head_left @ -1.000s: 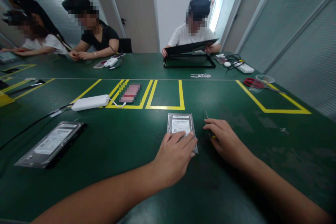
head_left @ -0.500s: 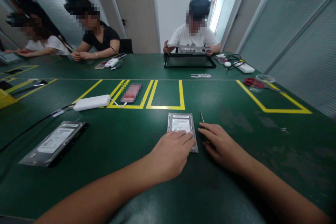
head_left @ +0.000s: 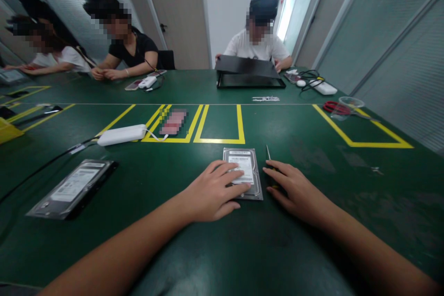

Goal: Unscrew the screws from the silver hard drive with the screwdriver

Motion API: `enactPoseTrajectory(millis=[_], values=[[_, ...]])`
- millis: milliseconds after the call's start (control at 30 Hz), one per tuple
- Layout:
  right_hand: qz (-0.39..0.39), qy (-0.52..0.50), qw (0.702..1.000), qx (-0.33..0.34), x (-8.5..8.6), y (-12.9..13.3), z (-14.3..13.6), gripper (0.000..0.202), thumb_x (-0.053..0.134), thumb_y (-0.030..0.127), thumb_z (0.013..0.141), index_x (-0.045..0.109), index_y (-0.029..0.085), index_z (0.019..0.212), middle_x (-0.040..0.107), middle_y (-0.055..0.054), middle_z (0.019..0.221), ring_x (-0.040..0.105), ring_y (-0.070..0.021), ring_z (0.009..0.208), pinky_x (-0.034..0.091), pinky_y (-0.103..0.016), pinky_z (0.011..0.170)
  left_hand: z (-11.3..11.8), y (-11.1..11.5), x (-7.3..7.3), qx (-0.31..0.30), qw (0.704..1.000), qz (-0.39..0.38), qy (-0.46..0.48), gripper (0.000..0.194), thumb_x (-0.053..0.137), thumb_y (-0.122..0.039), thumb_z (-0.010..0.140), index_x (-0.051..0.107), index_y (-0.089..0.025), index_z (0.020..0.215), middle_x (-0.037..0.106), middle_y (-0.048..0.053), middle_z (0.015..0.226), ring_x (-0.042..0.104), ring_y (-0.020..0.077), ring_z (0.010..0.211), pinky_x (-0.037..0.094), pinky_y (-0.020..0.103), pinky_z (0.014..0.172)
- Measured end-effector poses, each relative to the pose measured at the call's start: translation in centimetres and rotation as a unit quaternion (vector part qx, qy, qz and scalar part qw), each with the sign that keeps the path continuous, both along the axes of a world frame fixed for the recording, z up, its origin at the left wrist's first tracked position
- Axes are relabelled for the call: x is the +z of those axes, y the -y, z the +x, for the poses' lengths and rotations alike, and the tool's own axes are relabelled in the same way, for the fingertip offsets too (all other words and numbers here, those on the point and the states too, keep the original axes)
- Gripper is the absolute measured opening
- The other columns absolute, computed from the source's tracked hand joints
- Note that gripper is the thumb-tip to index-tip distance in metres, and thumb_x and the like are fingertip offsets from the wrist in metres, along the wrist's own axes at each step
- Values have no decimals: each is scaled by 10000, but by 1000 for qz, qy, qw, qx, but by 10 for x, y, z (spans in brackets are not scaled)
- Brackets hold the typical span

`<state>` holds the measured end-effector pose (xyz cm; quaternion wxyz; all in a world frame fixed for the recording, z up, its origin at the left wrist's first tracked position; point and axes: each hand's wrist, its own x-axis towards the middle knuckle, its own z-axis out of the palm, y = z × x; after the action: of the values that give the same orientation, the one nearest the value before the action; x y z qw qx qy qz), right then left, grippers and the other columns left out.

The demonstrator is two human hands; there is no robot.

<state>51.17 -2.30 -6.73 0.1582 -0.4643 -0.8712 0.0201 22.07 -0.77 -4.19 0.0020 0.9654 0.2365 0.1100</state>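
Note:
A silver hard drive (head_left: 255,176) with a white label lies flat on the green table in front of me. Over its lower left part rests my left hand (head_left: 217,190), open, with fingers spread across the label. Just right of the drive, my right hand (head_left: 294,189) has its fingers curled over a screwdriver (head_left: 268,152). The thin metal shaft points away from me, beyond the fingertips; most of the dark, yellow-marked handle is hidden by the hand. A second hard drive (head_left: 74,187) lies at an angle farther left.
A white power bank (head_left: 121,135) with a black cable and a phone (head_left: 173,121) lie beyond the drives. Yellow tape (head_left: 219,141) marks rectangles on the table. Back right are a red cable (head_left: 336,107) and a clear plastic cup (head_left: 350,103). Opposite, a person handles a black panel (head_left: 248,64).
My left hand has shifted left and spread its fingers, showing more of the drive's right side. My right hand stays nearly still at the screwdriver. The person opposite has tilted the panel.

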Motion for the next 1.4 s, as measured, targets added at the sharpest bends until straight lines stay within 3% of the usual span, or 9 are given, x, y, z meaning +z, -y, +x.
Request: enactPoseTrajectory(millis=[133,300,600,1067,1200,1300,1400], values=[[-5,-3,1000,11,2,-1,-1,425,536,262,936,617,119,1328,581,-201,1417,577,-333,1269,512,-552,1042,-10,-7,-4,12,1000,-8,-2,563,608,-464,927,507,-237,1433,460,168,1518,392,360,1419,255,583,1155],[-10,-21,1000,11,2,-3,0,425,544,259,930,617,131,1329,590,-185,1411,571,-323,1264,508,-548,1047,-15,-12,-10,30,998,-55,21,656,620,-502,909,436,-254,1487,451,124,1550,402,327,1431,207,590,1180],[-22,-52,998,5,3,-2,0,403,566,279,921,639,176,1303,601,-155,1411,565,-309,1274,500,-556,1056,-15,-9,-12,51,994,-91,34,660,627,-468,906,418,-271,1501,433,96,1571,383,313,1458,193,597,1185],[-25,-74,997,6,7,0,2,421,588,295,911,631,216,1322,589,-150,1428,559,-313,1302,479,-594,1067,-14,-8,-13,48,994,-87,43,657,641,-442,898,430,-265,1495,448,103,1561,397,310,1454,196,609,1182],[-17,-52,998,2,11,-3,10,445,594,344,922,617,206,1343,600,-154,1404,560,-308,1291,480,-558,1072,-16,-9,-14,44,995,-81,40,642,625,-456,925,421,-266,1503,448,107,1560,400,301,1455,196,599,1187],[10,-23,1000,-18,17,-7,21,431,554,367,944,625,169,1320,646,-159,1315,605,-297,1196,505,-517,1035,-17,-9,-15,40,995,-79,38,626,611,-476,935,430,-264,1496,442,109,1562,395,299,1459,199,594,1187],[52,34,992,-106,25,-13,39,449,490,422,967,664,109,1238,680,-180,1208,626,-319,1102,522,-500,979,-17,-9,-16,40,996,-77,38,618,607,-476,935,439,-255,1488,447,111,1559,394,301,1460,210,592,1183]])
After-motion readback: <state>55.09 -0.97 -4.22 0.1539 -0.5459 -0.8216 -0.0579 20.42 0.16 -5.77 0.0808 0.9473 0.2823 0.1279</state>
